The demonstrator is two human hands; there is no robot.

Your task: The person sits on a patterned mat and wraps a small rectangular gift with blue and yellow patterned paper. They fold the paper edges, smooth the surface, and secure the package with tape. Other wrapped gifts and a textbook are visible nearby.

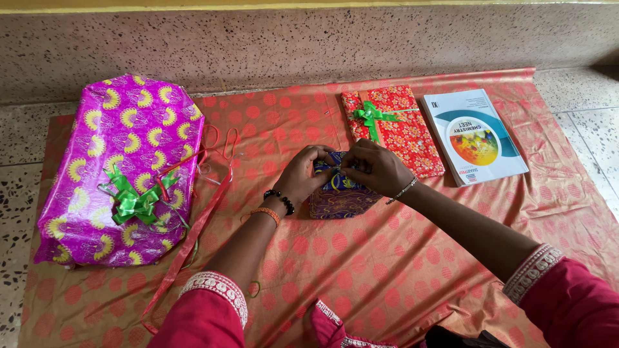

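A small box wrapped in dark blue paper with yellow swirls [338,193] sits in the middle of a red spotted wrapping sheet [387,258]. My left hand [302,173] and my right hand [377,167] meet on top of it. Their fingertips pinch something small at the box's top centre, and the hands hide what it is. My left wrist carries a black bead bracelet and an orange band. A thin chain hangs on my right wrist.
A big magenta parcel with a green bow [119,171] lies at the left, a loose red ribbon [196,225] trailing beside it. A red floral parcel with a green bow [393,125] and a white book [474,136] lie at the back right. Speckled stone floor surrounds the sheet.
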